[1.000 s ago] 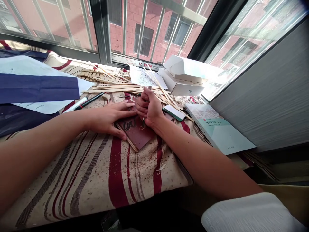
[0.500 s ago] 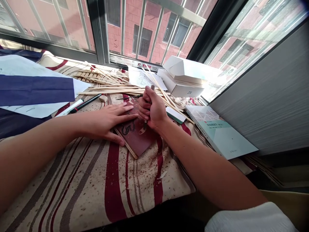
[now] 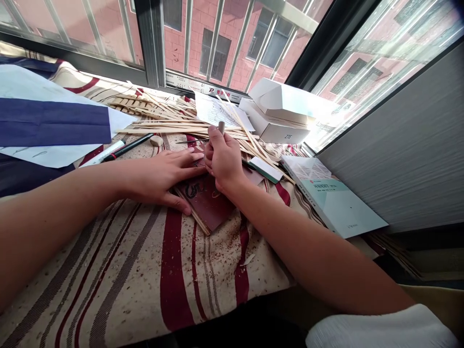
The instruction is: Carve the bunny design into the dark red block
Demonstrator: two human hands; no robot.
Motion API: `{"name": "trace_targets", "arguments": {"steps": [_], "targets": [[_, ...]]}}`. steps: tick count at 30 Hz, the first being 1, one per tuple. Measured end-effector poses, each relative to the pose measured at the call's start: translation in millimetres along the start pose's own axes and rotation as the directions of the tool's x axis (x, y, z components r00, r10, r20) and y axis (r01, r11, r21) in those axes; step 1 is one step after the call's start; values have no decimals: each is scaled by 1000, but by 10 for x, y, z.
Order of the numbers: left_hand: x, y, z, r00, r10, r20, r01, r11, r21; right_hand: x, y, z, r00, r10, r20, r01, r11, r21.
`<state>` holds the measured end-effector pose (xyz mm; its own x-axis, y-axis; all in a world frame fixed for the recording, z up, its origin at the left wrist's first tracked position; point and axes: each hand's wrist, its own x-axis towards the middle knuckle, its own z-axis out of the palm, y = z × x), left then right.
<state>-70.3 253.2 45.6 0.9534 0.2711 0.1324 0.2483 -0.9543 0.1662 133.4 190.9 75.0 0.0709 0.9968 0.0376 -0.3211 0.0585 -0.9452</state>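
Reddish-brown board (image 3: 212, 210) is lying on the striped cloth (image 3: 134, 270), back from its front edge and left of its front right corner, with one corner of the board pointing toward that front edge. Dark curling marks (image 3: 192, 189) are showing on its face. The left hand (image 3: 165, 176) is resting on the board's left part, fingers spreading wide, thumb lying by the near left edge. The right hand (image 3: 225, 159) is making a tight fist around a grey-ended tool (image 3: 221, 126), whose top is sticking up past the thumb; the fist is hiding the lower end, so I cannot tell whether it is touching the board. Crumbs (image 3: 217, 253) and a pale shaving (image 3: 248, 260) are lying between the board and the cloth's front edge. Pale wooden strips (image 3: 163, 126) are lying in a heap along the window-side edge, with a white box (image 3: 286, 130) sitting toward the far right corner. A book (image 3: 340, 203) is lying along the right edge.
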Motion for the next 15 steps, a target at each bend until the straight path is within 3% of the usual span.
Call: {"name": "trace_targets", "arguments": {"steps": [3, 10, 15], "targets": [[30, 15, -16, 1000, 1, -9, -1, 1000, -14, -24, -33, 23, 1000, 17, 6, -17, 999, 36], [67, 62, -72, 998, 62, -17, -63, 995, -82, -64, -100, -47, 965, 117, 234, -140, 987, 82], [57, 52, -76, 1000, 24, 2, -23, 997, -73, -36, -94, -81, 957, 144, 250, -181, 975, 131]]}}
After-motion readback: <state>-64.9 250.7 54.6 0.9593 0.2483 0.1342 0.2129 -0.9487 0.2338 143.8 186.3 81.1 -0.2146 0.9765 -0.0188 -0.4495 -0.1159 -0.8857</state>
